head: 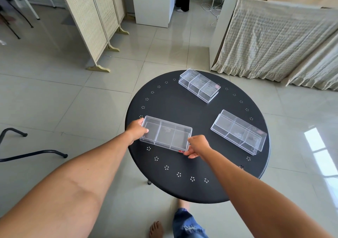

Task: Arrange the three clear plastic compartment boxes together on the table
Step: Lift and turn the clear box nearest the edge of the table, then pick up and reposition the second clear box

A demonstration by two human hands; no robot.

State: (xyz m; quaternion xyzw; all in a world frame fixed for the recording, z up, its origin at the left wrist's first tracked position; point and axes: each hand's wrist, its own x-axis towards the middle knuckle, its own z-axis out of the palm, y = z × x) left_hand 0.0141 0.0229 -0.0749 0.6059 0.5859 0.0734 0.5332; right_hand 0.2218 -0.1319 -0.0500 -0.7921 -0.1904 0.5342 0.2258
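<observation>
Early stage of the arrangement: three clear plastic compartment boxes lie well apart on the round black tabletop (182,186), each at a different angle, so none has yet been brought against another. The near box (165,134), at the left edge of the tabletop, is held at both short ends: the left hand (136,130) grasps its left end with fingers curled over the rim, and the right hand (198,146) pinches its right front corner beside a small red label. Whether this box rests on the tabletop or is slightly raised cannot be told. The right box (238,132) lies near the right edge, and the far box (199,85) lies toward the far edge; both are untouched. Each box shows three compartments divided by clear partitions, and all visible compartments appear empty, apart from faint markings on the plastic. Judged from this layout, all of the gathering remains: the three boxes must still be brought side by side.
</observation>
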